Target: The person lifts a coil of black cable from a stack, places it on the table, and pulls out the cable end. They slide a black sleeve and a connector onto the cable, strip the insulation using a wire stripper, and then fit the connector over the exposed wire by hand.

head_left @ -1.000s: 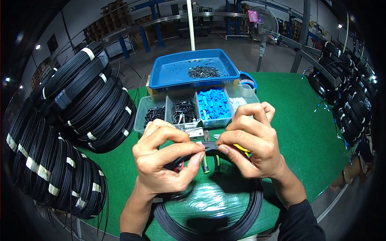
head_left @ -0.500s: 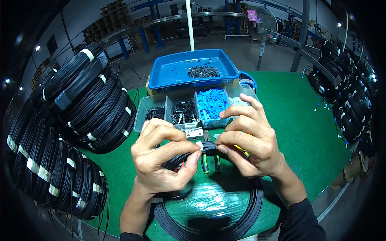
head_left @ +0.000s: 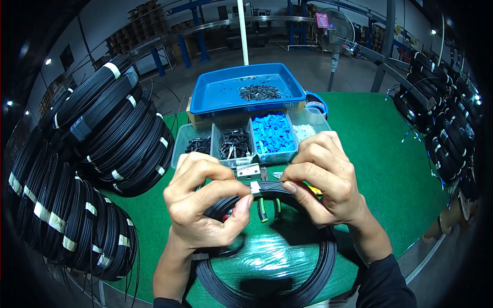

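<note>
A coil of black cable (head_left: 323,262) lies on the green table in front of me, with a piece of white tape (head_left: 255,188) round its far side. My left hand (head_left: 205,203) pinches at the coil's far edge, thumb and index finger against the left side of the tape. Right of the tape, my right hand (head_left: 323,179) has its thumb and index finger pinched together on thin black cable at the coil; its other fingers are curled. Green-and-black handles (head_left: 263,210) of a tool show inside the coil, just below the tape.
A divided clear bin holds black parts (head_left: 233,142), blue pieces (head_left: 272,132) and white pieces (head_left: 304,131). Behind it stands a blue tray (head_left: 221,87) with small dark parts. Large cable coils (head_left: 123,138) are stacked at the left; more coils (head_left: 447,128) hang at the right.
The raised fingers of my right hand have curled down, and that hand has shifted slightly right, away from the tape. More of the white tape and the coil beside it now shows.
</note>
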{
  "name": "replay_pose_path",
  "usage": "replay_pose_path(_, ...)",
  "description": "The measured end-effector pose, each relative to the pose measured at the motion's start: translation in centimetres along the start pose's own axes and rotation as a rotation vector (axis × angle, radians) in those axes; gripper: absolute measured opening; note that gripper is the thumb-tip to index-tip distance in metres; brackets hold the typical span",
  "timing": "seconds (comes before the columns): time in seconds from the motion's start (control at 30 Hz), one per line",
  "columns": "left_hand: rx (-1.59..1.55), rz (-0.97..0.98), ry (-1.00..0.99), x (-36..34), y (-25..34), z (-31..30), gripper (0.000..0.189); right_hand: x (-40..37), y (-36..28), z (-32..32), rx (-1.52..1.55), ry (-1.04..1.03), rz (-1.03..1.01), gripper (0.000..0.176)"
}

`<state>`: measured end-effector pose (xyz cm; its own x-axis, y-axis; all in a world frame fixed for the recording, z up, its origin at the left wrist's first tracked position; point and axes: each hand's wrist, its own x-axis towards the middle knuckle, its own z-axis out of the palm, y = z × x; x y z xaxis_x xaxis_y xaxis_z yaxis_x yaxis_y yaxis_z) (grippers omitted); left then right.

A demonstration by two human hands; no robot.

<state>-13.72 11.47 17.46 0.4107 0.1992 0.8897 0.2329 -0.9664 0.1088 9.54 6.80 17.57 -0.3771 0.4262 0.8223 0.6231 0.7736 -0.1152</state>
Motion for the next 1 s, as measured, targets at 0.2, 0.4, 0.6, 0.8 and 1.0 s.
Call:
replay_pose_path(0.2, -0.023, -0.082, 0.031, 0.5, 0.7, 0.1, 0.033, 0.2, -0.1, 0.0, -0.056, 0.013, -0.031, 0.014)
replay_pose_path(0.4, -0.011, 0.005, 0.0, -0.1, 0.1, 0.5, 0.025, 0.3, -0.1, -0.2, -0.041, 0.008, -0.067, 0.015)
replay_pose_path(0.6, -0.031, -0.04, 0.042, 0.0, -0.4, -0.3, 0.018, 0.5, 0.4, -0.6, -0.086, 0.05, -0.072, 0.014)
replay_pose_path(0.8, -0.021, -0.027, -0.027, -0.2, -0.1, 0.7, 0.031, 0.3, 0.0, 0.0, -0.071, 0.037, -0.083, 0.014)
replay_pose_path(1.0, 0.005, -0.01, 0.052, -0.2, -1.0, -0.1, 0.025, 0.5, 0.6, -1.2, -0.135, 0.013, -0.041, 0.014)
